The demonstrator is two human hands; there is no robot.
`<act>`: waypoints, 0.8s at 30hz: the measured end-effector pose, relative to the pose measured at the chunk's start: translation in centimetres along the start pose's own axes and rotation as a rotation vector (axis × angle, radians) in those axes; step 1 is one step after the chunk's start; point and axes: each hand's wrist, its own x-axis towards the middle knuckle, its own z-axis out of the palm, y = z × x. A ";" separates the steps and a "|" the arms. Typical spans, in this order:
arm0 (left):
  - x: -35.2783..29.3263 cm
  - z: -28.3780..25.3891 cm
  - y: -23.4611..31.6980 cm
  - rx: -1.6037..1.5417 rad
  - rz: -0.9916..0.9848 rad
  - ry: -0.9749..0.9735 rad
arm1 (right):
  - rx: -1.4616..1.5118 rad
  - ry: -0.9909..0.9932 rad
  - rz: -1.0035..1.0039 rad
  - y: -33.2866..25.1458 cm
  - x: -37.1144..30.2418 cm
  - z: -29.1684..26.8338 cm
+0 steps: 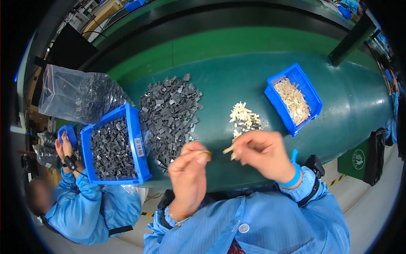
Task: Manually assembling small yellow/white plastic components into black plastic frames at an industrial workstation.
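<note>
Head view: left hand point(189, 169) pinches a brownish piece point(206, 153). Right hand point(266, 153) grips a cream part point(229, 149), blue bin point(308, 92) at its one o'clock.

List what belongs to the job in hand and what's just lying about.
Probably job: small cream piece, right hand; small brownish piece, left hand; loose cream pieces; right blue plastic bin.
Probably lying about: dark green box; clear plastic bag.

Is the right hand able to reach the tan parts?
Likely yes: the tan parts sit in an open bin, nothing visible blocking the right hand, though it holds a cream part.
</note>
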 end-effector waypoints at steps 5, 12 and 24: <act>0.1 -1.1 1.7 0.287 0.320 0.089 | -0.645 0.397 -0.371 -4.4 0.5 -6.1; 0.6 -0.8 2.5 0.840 0.645 0.033 | -1.533 0.549 -0.598 -5.9 1.1 -11.7; 0.6 0.6 2.3 1.254 1.100 -0.467 | -0.415 -0.530 -0.128 -4.1 1.8 -3.1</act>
